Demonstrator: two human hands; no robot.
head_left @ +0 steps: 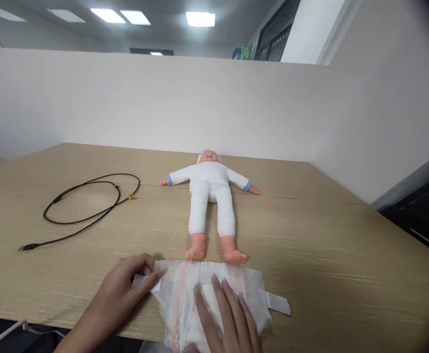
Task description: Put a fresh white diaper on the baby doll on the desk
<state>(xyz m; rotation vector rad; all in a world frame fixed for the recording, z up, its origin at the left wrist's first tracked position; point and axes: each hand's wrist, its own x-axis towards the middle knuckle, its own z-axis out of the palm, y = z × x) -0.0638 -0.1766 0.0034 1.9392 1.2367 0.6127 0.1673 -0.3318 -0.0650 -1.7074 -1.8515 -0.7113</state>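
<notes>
A white diaper (200, 279) lies spread at the near edge of the table, its lower part running out of view. My left hand (124, 284) pinches its left corner near a side tab between thumb and fingers. Across the middle of the diaper my right hand (229, 318) rests with the fingers spread and stretched out. A second white tab (279, 303) sticks out to the right. Just beyond the diaper, a baby doll (210, 191) in white clothes with blue cuffs lies on its back, arms out, feet close to the diaper's upper edge.
On the left of the wooden table (328, 245) lies a coiled black cable (78, 223) with a plug at its near end. A white partition (144, 98) stands behind the table. A white cord (6, 336) hangs below the near left edge, and a dark object (420, 211) is at the right.
</notes>
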